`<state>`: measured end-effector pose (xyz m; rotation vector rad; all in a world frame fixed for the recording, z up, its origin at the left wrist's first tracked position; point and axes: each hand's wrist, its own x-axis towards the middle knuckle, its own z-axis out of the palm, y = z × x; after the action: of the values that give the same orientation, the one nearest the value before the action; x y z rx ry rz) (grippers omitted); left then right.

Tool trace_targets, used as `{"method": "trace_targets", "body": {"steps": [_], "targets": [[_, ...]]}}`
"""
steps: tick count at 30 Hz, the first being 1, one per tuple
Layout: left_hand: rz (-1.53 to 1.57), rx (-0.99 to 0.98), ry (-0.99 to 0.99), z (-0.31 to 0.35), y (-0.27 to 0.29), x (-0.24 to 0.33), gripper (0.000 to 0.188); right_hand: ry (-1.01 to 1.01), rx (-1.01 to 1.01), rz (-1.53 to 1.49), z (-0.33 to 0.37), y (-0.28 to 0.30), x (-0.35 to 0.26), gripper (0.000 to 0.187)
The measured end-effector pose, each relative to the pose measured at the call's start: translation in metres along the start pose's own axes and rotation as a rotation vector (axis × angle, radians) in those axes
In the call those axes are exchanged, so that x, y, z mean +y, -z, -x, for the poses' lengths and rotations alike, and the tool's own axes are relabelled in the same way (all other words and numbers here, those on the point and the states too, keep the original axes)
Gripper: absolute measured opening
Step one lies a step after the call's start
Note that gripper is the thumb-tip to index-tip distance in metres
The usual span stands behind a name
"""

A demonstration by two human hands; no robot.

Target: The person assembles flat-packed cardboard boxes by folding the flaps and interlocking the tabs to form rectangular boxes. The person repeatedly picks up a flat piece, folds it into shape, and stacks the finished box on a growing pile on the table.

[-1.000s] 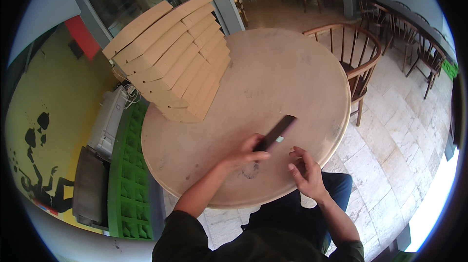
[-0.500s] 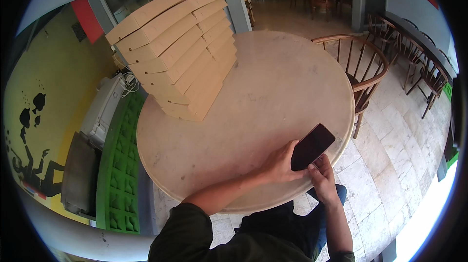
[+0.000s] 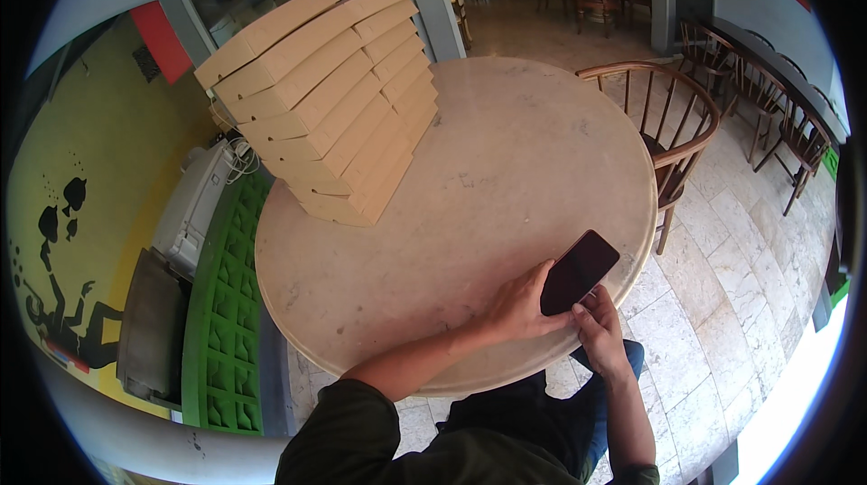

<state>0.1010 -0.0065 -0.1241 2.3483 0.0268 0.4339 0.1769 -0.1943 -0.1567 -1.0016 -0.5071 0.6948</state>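
A smartphone (image 3: 581, 274) with a dark screen is held tilted over the near right part of the round table (image 3: 488, 214). My left hand (image 3: 526, 304) grips it along its left side and lower edge. At the phone's lower right corner, the fingers of my right hand (image 3: 600, 330) are pinched together against it; whether anything small sits between them I cannot make out. Toward the far left of the table stands a tall stack of flat brown cardboard boxes (image 3: 339, 119), apart from both hands.
A wooden chair (image 3: 679, 142) is drawn up at the table's right side. More wooden chairs (image 3: 795, 142) line a long dark counter farther right. On the left are a green patterned block wall (image 3: 221, 340), a white appliance (image 3: 194, 205) and a painted yellow wall (image 3: 117, 124).
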Motion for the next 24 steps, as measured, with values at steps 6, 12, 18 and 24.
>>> {"method": "trace_targets", "body": {"steps": [6,12,18,24], "targets": [[-0.025,0.025,-0.001,0.003,-0.006,-0.005,0.098,0.004,0.016,0.047,0.000,-0.001,0.000,0.052],[-0.009,0.048,-0.011,0.005,-0.010,-0.009,0.100,-0.003,0.024,0.071,0.000,-0.002,0.000,0.053],[-0.053,0.054,-0.041,0.005,-0.010,-0.011,0.099,-0.014,0.039,0.051,0.001,-0.004,-0.001,0.062],[-0.062,0.034,-0.007,0.006,-0.009,-0.010,0.098,-0.010,0.037,0.060,0.000,-0.005,-0.002,0.061]]}}
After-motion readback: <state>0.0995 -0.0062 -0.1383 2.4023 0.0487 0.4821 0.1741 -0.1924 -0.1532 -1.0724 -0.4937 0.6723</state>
